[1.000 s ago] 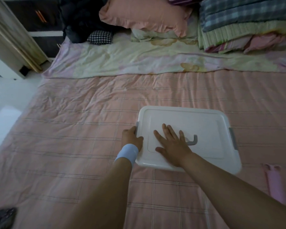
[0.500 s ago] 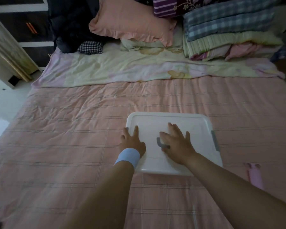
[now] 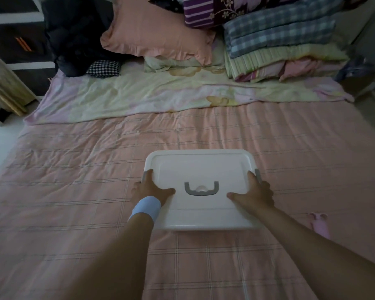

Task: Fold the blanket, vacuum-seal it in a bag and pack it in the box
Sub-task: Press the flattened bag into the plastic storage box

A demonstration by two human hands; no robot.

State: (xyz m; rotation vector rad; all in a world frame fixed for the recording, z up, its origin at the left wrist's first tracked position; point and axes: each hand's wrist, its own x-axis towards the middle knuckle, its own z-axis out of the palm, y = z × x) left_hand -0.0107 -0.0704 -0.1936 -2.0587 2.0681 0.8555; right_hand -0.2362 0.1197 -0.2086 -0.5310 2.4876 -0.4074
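Grips the white box (image 3: 200, 167) by both short sides, lid on, flat on the pink checked bed cover (image 3: 74, 191). At the box's left edge, left hand (image 3: 148, 189): thumb spread flat across the lid towards the middle, forefinger lying along the rim up to the grey left latch (image 3: 146, 174), other fingers bent down over the side, out of sight. At the box's right edge, right hand (image 3: 256, 191): thumb laid on the lid, fingers (image 3: 265, 186) curled over the rim just below the grey right latch (image 3: 257, 173). Between the thumbs, mid-lid, a grey handle (image 3: 201, 191), lying flat, untouched. Pale blue wristband (image 3: 146, 207) over the box's near left corner. Cannot tell what lies inside. Right of the box, a small pink thing (image 3: 319, 226). Well beyond the box, a flowered sheet (image 3: 139, 98), a pink pillow (image 3: 156, 37), stacked folded blankets (image 3: 286, 46).
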